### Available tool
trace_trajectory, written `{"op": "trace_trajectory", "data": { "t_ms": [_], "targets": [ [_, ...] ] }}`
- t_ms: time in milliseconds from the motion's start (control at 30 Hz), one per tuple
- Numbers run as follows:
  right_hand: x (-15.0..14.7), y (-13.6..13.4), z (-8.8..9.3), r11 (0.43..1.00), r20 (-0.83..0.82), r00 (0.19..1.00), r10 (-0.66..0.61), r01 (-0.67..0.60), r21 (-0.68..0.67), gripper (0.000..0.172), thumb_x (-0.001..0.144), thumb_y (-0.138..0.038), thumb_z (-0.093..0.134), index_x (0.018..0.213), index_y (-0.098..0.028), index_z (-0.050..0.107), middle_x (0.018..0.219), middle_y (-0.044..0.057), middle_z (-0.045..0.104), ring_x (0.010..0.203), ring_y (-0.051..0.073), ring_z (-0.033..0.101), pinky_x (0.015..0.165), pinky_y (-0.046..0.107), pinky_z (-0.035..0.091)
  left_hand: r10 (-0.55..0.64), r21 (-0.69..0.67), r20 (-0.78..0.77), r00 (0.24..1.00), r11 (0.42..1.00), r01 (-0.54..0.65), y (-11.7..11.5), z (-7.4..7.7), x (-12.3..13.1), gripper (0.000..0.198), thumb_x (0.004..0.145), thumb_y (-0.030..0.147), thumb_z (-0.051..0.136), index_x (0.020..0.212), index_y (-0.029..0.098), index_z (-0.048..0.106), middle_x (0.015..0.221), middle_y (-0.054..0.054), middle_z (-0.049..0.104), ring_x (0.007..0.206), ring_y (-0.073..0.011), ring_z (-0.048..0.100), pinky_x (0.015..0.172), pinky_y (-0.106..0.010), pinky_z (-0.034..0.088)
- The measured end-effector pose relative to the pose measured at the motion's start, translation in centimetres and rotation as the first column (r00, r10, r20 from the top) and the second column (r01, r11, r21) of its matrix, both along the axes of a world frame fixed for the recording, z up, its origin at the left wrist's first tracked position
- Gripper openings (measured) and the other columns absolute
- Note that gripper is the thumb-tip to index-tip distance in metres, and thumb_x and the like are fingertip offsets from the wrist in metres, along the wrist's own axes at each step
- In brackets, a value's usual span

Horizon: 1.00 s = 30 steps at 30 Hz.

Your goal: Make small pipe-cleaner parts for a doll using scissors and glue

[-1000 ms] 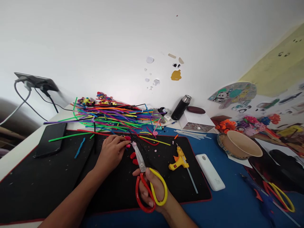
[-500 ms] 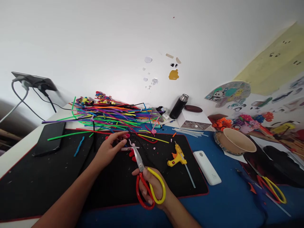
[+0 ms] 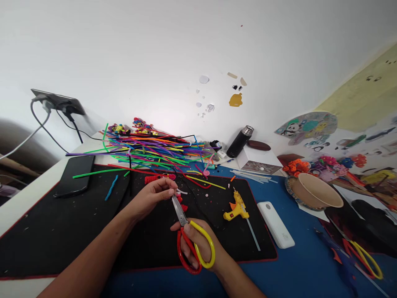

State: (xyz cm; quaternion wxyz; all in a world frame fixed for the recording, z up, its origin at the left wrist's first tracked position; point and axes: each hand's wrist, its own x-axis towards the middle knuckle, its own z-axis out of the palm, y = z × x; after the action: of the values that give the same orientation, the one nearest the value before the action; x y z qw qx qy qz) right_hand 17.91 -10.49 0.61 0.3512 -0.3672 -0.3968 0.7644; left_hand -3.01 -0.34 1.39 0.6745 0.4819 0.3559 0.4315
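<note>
My right hand [image 3: 198,244] holds scissors [image 3: 180,218] with one red and one yellow handle, their blades pointing up and to the left. At the blade tips, my left hand [image 3: 163,191] is pinched closed; what lies between its fingertips is too small to make out. A pale strip [image 3: 182,192] shows just right of those fingertips. Red fuzzy pieces [image 3: 151,179] lie behind my left hand, and another red piece [image 3: 184,208] is beside the blades on the black mat [image 3: 149,240].
Colourful pipe cleaners [image 3: 155,151] are heaped at the back. A yellow glue gun [image 3: 237,209] and white power bank [image 3: 276,225] lie right. A phone [image 3: 75,176] is left; a black flask [image 3: 240,141] and bowl [image 3: 319,192] stand behind.
The view has shifted, so the scene sits further right. My left fingers have closed together by the blade tips, and the small pink piece there is now hidden.
</note>
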Motion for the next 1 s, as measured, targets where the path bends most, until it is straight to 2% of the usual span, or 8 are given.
{"op": "trace_trajectory", "data": {
  "t_ms": [167,300,500,633,1000],
  "targets": [
    [0.0,0.1,-0.5,0.999,-0.025,0.999,0.041,-0.042,-0.002,0.067,0.094,-0.068,0.065,0.116,-0.005,0.068,0.054,-0.002,0.062,0.029,0.006,0.045,0.03,0.016,0.033,0.051,-0.04,0.048,0.998,0.998,-0.049,0.0,0.6,0.3,0.025,0.072,0.034,0.09,0.083,0.018,0.075,0.076,-0.002,0.067,0.067,-0.0156,0.06,0.063,-0.025,0.044],
    [0.2,0.2,-0.5,0.998,-0.04,0.997,0.063,-0.064,-0.014,0.066,0.093,-0.068,0.066,0.118,-0.007,0.067,0.057,-0.002,0.065,0.029,0.007,0.045,0.03,0.016,0.033,0.07,-0.003,-0.014,0.997,0.998,-0.07,0.2,0.6,0.1,0.024,0.072,0.032,0.091,0.086,0.019,0.076,0.082,-0.003,0.068,0.072,-0.0179,0.064,0.069,-0.027,0.049],
    [0.5,0.3,-0.2,0.996,-0.017,0.997,0.072,-0.073,-0.056,0.061,0.087,-0.059,0.078,0.117,-0.006,0.068,0.058,-0.003,0.065,0.029,0.006,0.044,0.03,0.016,0.031,0.008,0.054,-0.146,0.989,0.999,0.0,0.4,0.6,-0.6,0.027,0.076,0.034,0.088,0.096,0.02,0.077,0.087,-0.004,0.07,0.08,-0.0195,0.066,0.076,-0.029,0.053],
    [1.0,0.3,-0.3,0.991,-0.005,0.994,0.109,-0.109,-0.072,0.058,0.091,-0.056,0.075,0.119,-0.006,0.068,0.059,-0.002,0.066,0.03,0.006,0.046,0.031,0.016,0.031,-0.033,0.04,-0.167,0.985,0.998,0.041,0.5,0.7,-0.8,0.033,0.076,0.036,0.088,0.103,0.019,0.078,0.079,-0.003,0.069,0.074,-0.0187,0.064,0.073,-0.028,0.052],
    [2.1,-0.1,0.3,0.979,0.017,0.984,0.176,-0.173,-0.111,0.058,0.093,-0.055,0.072,0.124,-0.006,0.068,0.061,-0.002,0.066,0.032,0.006,0.046,0.034,0.016,0.031,-0.114,0.035,-0.255,0.96,0.991,0.127,0.6,1.6,-1.2,0.036,0.075,0.039,0.088,0.105,0.022,0.081,0.074,-0.002,0.067,0.067,-0.0172,0.058,0.065,-0.025,0.048]
  ]
}}
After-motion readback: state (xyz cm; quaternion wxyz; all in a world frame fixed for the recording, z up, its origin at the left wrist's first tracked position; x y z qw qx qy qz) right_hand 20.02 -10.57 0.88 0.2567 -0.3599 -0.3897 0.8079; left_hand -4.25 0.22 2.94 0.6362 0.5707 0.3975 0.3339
